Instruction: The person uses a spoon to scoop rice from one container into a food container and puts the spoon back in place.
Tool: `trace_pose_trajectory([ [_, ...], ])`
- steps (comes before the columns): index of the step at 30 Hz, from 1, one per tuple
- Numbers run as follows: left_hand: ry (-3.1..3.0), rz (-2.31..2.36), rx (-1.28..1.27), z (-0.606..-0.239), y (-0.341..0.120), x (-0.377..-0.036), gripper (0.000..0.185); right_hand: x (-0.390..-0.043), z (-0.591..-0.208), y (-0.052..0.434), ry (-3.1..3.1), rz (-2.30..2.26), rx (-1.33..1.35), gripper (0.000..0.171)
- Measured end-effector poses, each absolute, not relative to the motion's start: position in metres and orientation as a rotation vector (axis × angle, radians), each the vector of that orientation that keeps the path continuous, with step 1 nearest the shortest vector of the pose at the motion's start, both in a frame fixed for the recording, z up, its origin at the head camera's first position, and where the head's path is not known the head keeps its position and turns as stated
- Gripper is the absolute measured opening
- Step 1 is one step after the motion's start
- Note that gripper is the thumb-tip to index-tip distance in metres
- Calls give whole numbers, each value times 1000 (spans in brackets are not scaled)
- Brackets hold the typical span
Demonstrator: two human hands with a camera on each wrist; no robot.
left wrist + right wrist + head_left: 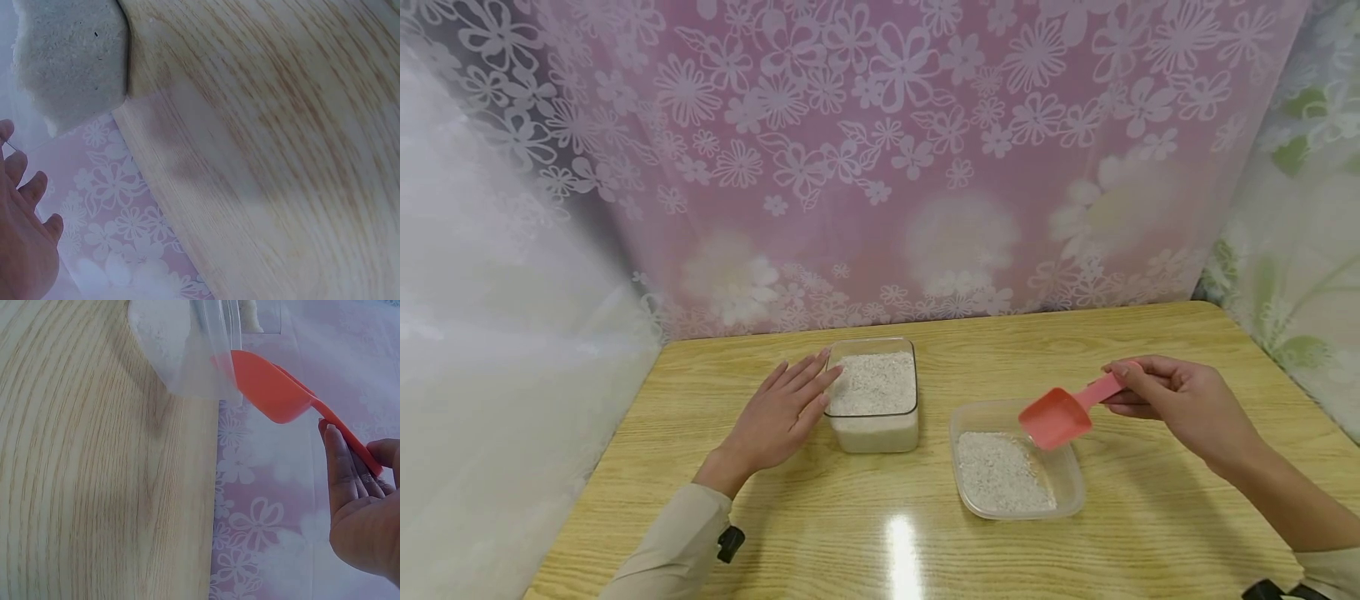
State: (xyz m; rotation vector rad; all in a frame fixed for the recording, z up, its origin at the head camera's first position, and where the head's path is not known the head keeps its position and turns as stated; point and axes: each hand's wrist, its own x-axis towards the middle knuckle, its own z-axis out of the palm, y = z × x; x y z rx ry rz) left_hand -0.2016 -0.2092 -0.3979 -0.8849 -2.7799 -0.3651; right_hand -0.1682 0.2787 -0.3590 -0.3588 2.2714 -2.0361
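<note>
My right hand [1187, 408] pinches the handle of a pink-red scoop [1056, 418], thumb on top. The scoop's bowl hangs over the right part of a shallow plastic tub [1071, 492] and looks bare inside. A pale, flaky, flour-like heap [1000, 471] lies in that tub, mostly toward its left. To the left stands a deeper clear square container [880, 443], filled high with similar pale flakes [876, 382]. My left hand [782, 417] rests with straight, spread fingers at this container's left rim. In the right wrist view the scoop [275, 387] shows from its underside.
Both containers stand on a wood-grain table [805, 533]. A pink flowered curtain [850, 208] hangs behind its back edge. Pale sheeting hangs at left [512, 375] and a leafy-patterned curtain [1300, 250] at right.
</note>
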Motion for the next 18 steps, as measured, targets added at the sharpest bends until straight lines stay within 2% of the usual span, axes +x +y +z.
trace_pose_trajectory([
  [9, -2765, -348, -897, -397, -209, -201, 49, -161, -352, 272, 2578, -1748, -419, 28],
  [18, -2784, -334, -888, -396, -209, -201, 49, -159, -350, 270, 2634, -1737, -453, 27],
])
